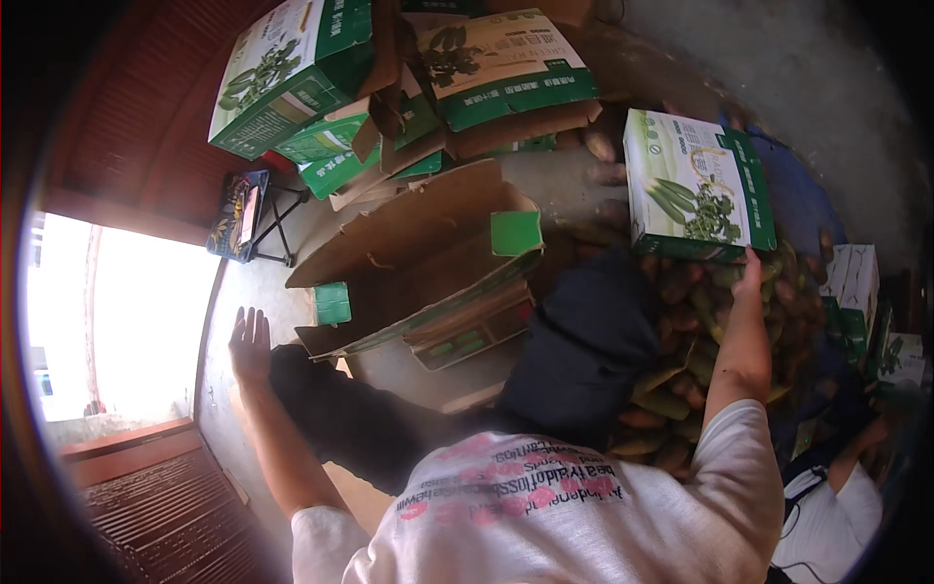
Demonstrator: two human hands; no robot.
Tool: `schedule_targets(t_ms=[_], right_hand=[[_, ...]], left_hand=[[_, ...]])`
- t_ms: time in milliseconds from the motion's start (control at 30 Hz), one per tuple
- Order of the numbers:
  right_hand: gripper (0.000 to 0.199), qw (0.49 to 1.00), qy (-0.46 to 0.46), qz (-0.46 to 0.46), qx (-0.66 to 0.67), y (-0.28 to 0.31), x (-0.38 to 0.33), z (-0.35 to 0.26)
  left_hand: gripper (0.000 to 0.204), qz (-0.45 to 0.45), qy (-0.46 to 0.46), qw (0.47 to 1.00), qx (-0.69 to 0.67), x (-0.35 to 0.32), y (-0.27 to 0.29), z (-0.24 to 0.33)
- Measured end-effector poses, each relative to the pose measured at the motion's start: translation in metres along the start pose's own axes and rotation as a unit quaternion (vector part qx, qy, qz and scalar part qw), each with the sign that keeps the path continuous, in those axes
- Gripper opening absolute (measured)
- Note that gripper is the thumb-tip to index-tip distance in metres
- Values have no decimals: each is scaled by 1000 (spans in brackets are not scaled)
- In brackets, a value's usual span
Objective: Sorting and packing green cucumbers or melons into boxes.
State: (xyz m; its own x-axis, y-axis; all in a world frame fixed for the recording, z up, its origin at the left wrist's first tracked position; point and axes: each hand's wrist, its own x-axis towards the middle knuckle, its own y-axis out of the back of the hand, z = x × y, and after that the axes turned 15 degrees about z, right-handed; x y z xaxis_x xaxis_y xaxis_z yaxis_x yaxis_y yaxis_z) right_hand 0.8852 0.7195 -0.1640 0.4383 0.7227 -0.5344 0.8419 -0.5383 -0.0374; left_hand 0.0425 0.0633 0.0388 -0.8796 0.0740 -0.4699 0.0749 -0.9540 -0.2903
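Note:
My right hand reaches forward to the near right corner of a white and green cardboard box with vegetables pictured on it. The fingers close on its lower edge and are partly hidden. That box is over the far side of a heap of long green and brownish radishes. Out to the left, my left hand is raised with its fingers stretched out, holding nothing. Between the hands, a large open cardboard box with green flaps stands in front of my knees; its visible inside is bare brown card.
Several printed green and white boxes are piled at the far side. A folding stool stands at the left, near a bright doorway. Another person in a white sleeve is at the lower right, near more boxes.

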Motion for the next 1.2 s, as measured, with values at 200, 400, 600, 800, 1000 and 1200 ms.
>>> schedule_targets(t_ms=[200, 400, 600, 800, 1000, 1200], right_hand=[[44, 996, 7, 82, 23, -41, 3, 17], [42, 989, 111, 29, 91, -44, -36, -24], [33, 906, 421, 7, 28, -141, -166, -116], [37, 788, 576, 54, -210, -173, -271, -251], [41, 879, 475, -41, 19, -252, -360, -289], [27, 907, 304, -135, 258, -378, -358, -230]], left_hand=[[53, 27, -63, 997, 45, -16, 15, 13], [54, 25, -43, 998, 34, -2, -12, 2], [46, 9, -82, 996, 29, -7, -29, 1], [46, -44, -90, 995, -25, 4, -90, 15], [49, -43, -70, 996, -40, 26, -121, 5], [51, -5, -36, 999, -36, 24, -125, 5]])
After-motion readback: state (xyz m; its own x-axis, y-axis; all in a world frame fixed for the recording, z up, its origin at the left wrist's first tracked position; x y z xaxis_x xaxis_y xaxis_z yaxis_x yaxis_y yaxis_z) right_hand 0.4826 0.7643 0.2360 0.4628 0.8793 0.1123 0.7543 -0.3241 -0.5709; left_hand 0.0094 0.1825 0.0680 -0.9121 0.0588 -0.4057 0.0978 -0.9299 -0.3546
